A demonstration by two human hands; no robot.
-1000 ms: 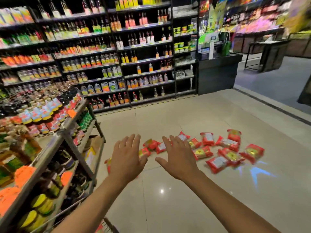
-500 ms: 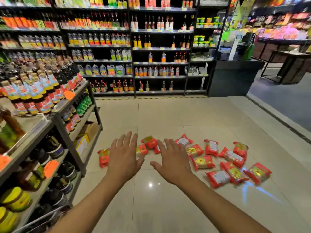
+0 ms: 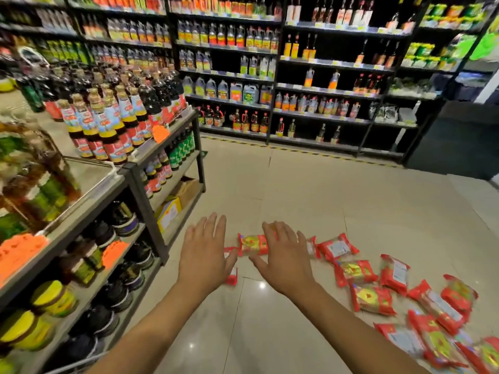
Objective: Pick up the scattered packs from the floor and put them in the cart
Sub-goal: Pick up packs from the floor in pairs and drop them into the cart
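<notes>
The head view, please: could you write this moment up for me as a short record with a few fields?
place: shop aisle, tiled floor
left hand: open, fingers spread, holding nothing
right hand: open, fingers spread, holding nothing
packs: red, scattered on the floor, mostly to the right
nearest pack: on the floor between the two hands
shelves: bottles along the far wall
cart: not in view
progress: no pack picked up yet
</notes>
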